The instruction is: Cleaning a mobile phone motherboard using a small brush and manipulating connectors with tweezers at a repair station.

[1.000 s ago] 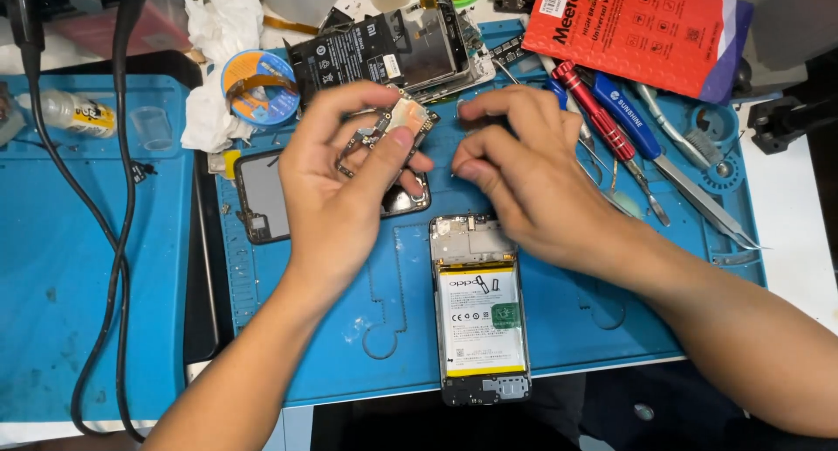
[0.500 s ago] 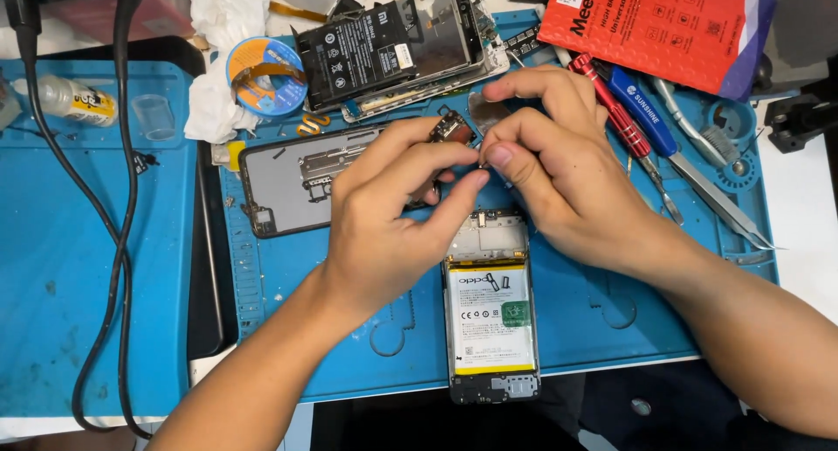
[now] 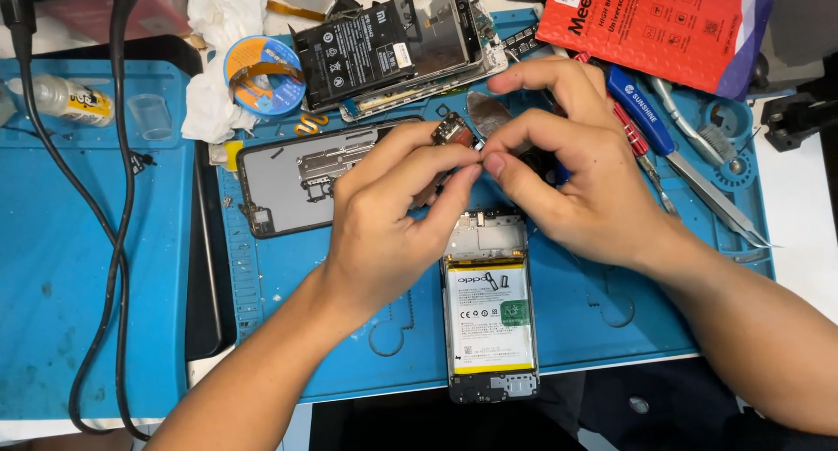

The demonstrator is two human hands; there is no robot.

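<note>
A small dark circuit board (image 3: 452, 137) with metal parts is held tilted above the blue work mat's (image 3: 288, 276) middle.

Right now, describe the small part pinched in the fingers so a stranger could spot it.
Start at the blue work mat. Above the opened phone with the white battery, the left hand and right hand meet. Between them sits a small dark circuit board, the only part lifted off the mat.

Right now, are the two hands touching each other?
Touching. The head view shows the left hand and right hand meeting at their fingertips over the small part.
</note>
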